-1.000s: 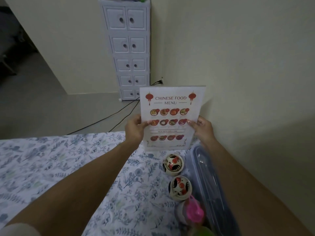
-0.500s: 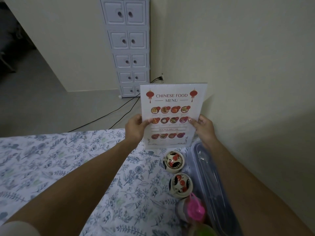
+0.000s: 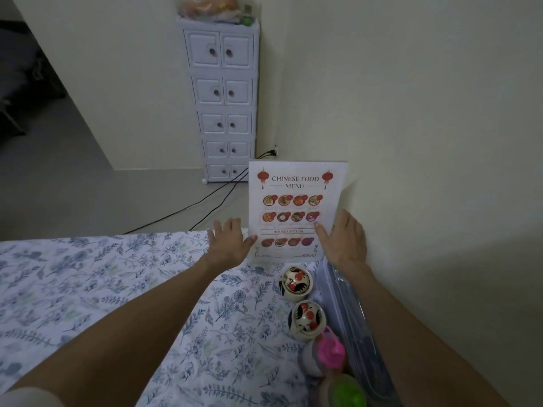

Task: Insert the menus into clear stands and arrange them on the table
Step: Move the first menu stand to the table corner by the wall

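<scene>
A white "Chinese Food Menu" sheet [image 3: 296, 201] stands upright in a clear stand at the far right corner of the floral-clothed table [image 3: 88, 289], close to the wall. My left hand [image 3: 229, 245] is just left of its lower edge, fingers spread, with the thumb tip by the bottom left corner. My right hand [image 3: 345, 242] is at the lower right edge, fingers extended, one fingertip resting on the front of the sheet. Neither hand grips it. The stand's base is hidden behind my hands.
Two small painted jars [image 3: 295, 284] [image 3: 307, 318] sit in front of the menu. Nearer me stand a pink-capped bottle [image 3: 330, 352] and a green-capped bottle [image 3: 348, 396]. A clear plastic box [image 3: 349, 304] runs along the wall. A white drawer cabinet [image 3: 224, 113] and black cables [image 3: 205, 204] are beyond the table.
The menu has gone from held in the air by both hands to standing at the table's far edge. Both hands have opened off it, fingers spread. The view tilted up.
</scene>
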A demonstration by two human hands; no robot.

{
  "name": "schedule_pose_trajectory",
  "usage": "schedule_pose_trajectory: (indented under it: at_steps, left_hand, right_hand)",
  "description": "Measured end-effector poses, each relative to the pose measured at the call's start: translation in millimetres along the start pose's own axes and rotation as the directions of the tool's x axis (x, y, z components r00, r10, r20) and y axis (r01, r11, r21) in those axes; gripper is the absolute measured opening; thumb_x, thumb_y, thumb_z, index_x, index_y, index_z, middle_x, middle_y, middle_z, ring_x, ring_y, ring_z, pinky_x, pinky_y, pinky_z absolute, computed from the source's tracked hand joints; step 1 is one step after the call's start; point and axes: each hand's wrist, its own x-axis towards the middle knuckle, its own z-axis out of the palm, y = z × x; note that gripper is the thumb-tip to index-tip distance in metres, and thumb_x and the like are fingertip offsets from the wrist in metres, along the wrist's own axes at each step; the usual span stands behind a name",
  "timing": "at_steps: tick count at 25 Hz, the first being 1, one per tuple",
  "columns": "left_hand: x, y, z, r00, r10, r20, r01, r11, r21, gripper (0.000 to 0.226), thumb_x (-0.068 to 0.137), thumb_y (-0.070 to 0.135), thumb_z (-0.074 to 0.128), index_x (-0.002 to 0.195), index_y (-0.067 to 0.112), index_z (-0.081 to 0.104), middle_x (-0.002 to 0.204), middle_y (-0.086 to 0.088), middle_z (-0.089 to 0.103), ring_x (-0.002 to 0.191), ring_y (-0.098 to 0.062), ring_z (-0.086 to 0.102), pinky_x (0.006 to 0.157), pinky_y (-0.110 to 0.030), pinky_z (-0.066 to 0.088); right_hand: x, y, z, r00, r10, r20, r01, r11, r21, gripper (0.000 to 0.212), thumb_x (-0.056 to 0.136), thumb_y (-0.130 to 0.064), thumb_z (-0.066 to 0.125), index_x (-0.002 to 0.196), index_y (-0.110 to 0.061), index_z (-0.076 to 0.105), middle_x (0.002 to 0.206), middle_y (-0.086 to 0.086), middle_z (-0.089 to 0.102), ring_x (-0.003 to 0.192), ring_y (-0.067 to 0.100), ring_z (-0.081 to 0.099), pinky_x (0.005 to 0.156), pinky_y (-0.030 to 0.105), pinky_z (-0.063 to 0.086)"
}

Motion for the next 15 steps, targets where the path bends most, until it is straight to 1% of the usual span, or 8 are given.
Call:
schedule_pose_trajectory:
  at_steps: [2, 4, 7, 9, 11, 15]
  left_hand:
    - [-17.6, -9.4, -6.9, 0.998, 0.07, -0.003, -0.07, 0.991, 0.112, 0.074, 0.096, 0.053, 0.034, 0.152, 0.008, 0.014, 0.163, -0.014, 0.006, 0.149, -0.041, -0.006, 0.119, -0.055, -0.001]
    - [-36.5, -17.1, -15.5, 0.993, 0.117, -0.012, -0.114, 0.981, 0.157, 0.076, 0.096, 0.054, 0.031, 0.153, 0.008, 0.009, 0.164, -0.013, -0.002, 0.149, -0.039, -0.012, 0.12, -0.053, -0.004]
    - [-71.1, -30.2, -30.4, 0.988, 0.152, -0.02, -0.146, 0.973, 0.177, 0.077, 0.096, 0.055, 0.028, 0.153, 0.008, 0.007, 0.164, -0.012, -0.004, 0.149, -0.037, -0.012, 0.121, -0.051, -0.005]
    - [-97.0, -40.5, -40.7, 0.986, 0.164, -0.023, -0.157, 0.97, 0.186, 0.077, 0.097, 0.055, 0.027, 0.153, 0.008, 0.006, 0.164, -0.012, -0.005, 0.149, -0.035, -0.012, 0.121, -0.05, -0.006]
    - [-125.6, -52.2, -50.8, 0.984, 0.178, -0.03, -0.17, 0.969, 0.181, 0.077, 0.097, 0.055, 0.026, 0.153, 0.008, 0.005, 0.164, -0.011, -0.005, 0.15, -0.033, -0.013, 0.121, -0.049, -0.007]
    - [-198.0, -81.9, -70.6, 0.978, 0.206, -0.035, -0.198, 0.967, 0.161, 0.078, 0.097, 0.056, 0.025, 0.153, 0.007, 0.002, 0.164, -0.01, -0.006, 0.15, -0.03, -0.014, 0.122, -0.047, -0.007]
  right_hand:
    - [-15.6, -7.5, -8.8, 0.999, -0.041, -0.001, 0.041, 0.998, -0.053, 0.066, 0.09, -0.056, 0.045, 0.131, -0.005, 0.039, 0.131, 0.017, 0.053, 0.119, 0.034, 0.049, 0.104, 0.05, 0.04]
    - [-32.5, -16.9, -17.7, 0.997, -0.064, 0.04, 0.067, 0.993, -0.098, 0.072, 0.09, -0.058, 0.042, 0.139, -0.006, 0.034, 0.14, 0.018, 0.047, 0.128, 0.034, 0.043, 0.111, 0.052, 0.033]
    - [-64.8, -37.1, -32.1, 0.991, -0.091, 0.101, 0.104, 0.985, -0.137, 0.078, 0.091, -0.06, 0.039, 0.147, -0.007, 0.026, 0.153, 0.017, 0.034, 0.14, 0.033, 0.031, 0.118, 0.053, 0.022]
    - [-91.5, -54.3, -41.2, 0.985, -0.11, 0.131, 0.129, 0.981, -0.147, 0.08, 0.091, -0.061, 0.036, 0.15, -0.009, 0.022, 0.158, 0.015, 0.027, 0.145, 0.032, 0.024, 0.121, 0.052, 0.015]
    - [-122.2, -72.1, -50.6, 0.985, -0.127, 0.118, 0.145, 0.977, -0.158, 0.078, 0.092, -0.061, 0.034, 0.149, -0.009, 0.023, 0.157, 0.014, 0.03, 0.144, 0.032, 0.026, 0.121, 0.051, 0.015]
    - [-198.0, -109.6, -67.4, 0.982, -0.173, 0.072, 0.183, 0.966, -0.182, 0.071, 0.091, -0.06, 0.037, 0.142, -0.011, 0.035, 0.148, 0.012, 0.043, 0.136, 0.032, 0.037, 0.116, 0.052, 0.026]
